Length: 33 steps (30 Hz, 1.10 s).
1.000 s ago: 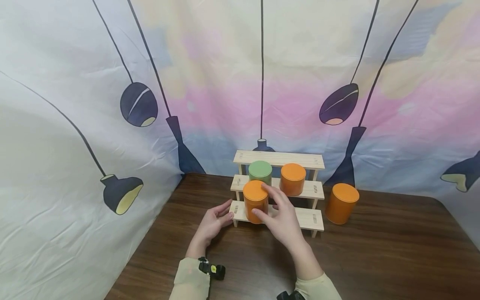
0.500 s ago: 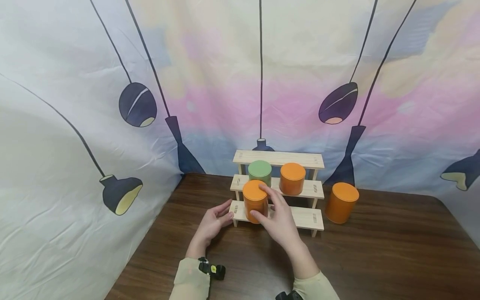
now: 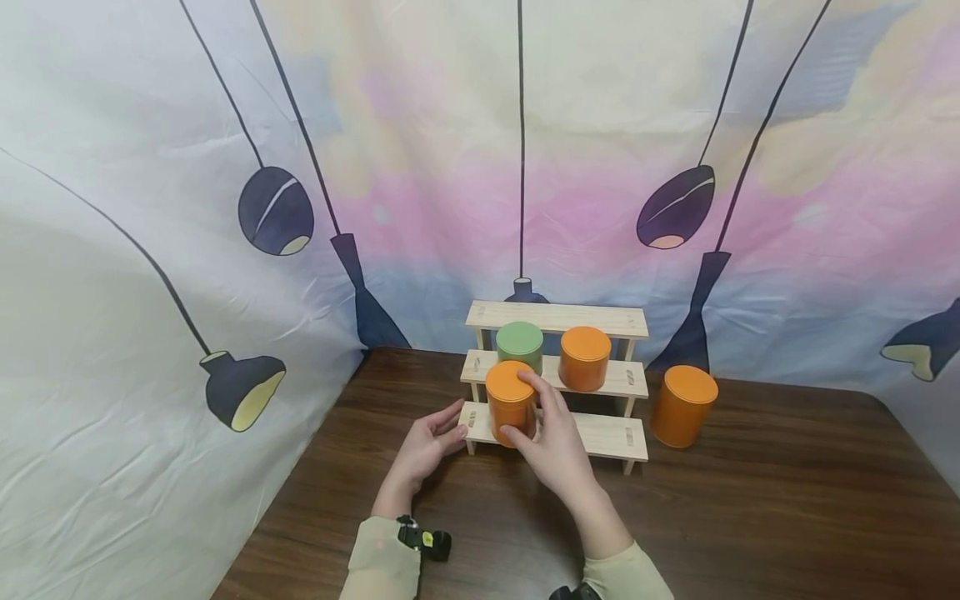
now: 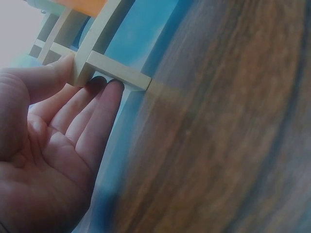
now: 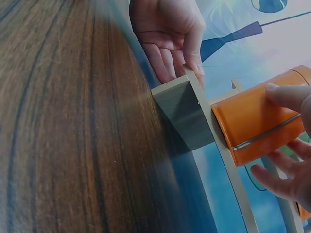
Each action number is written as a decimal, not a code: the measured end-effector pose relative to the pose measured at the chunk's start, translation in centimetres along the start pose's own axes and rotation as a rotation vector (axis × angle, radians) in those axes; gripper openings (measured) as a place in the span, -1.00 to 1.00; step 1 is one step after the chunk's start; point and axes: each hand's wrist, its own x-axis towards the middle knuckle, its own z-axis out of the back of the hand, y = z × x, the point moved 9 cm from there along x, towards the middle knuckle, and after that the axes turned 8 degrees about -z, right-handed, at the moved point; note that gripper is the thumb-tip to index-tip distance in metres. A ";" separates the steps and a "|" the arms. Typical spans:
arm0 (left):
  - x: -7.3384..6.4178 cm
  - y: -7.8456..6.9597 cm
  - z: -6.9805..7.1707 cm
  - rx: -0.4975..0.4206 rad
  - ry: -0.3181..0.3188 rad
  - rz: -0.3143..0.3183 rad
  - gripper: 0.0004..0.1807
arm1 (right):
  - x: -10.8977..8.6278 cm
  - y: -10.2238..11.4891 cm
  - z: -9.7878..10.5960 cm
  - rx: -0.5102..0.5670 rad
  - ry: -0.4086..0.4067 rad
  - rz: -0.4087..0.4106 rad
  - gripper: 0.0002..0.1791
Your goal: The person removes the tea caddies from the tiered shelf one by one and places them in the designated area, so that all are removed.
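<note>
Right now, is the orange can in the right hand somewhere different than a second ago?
No, the orange can looks unmoved: against the bottom wooden step, it stands in the same spot near the left end.

- Dark brown wood-grain table (image 3: 787, 500): supports pale wooden three-tier stand (image 3: 555, 317); orange cylindrical canister (image 3: 684, 408) at right.
- Lower tier (image 3: 618, 435): second orange cylindrical canister (image 3: 508, 407).
- Middle tier (image 3: 625, 379): green cylindrical canister (image 3: 520, 342), third orange cylindrical canister (image 3: 585, 360).

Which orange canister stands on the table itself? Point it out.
The rightmost orange canister, standing directly on the table; the front-step one and middle-step one are on the wooden shelf.
</note>
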 end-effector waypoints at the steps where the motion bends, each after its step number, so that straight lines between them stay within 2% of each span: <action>1: 0.0 0.0 0.0 -0.002 0.001 0.000 -0.41 | 0.0 0.0 0.0 -0.004 -0.002 0.002 -0.03; 18: 0.2 0.3 -0.1 -0.017 0.015 -0.012 -0.39 | -0.2 0.2 0.0 -0.020 0.001 -0.016 -0.01; 33: 0.1 0.0 -0.2 -0.017 0.013 0.005 -0.40 | -0.4 0.3 -0.2 -0.016 0.015 -0.018 0.00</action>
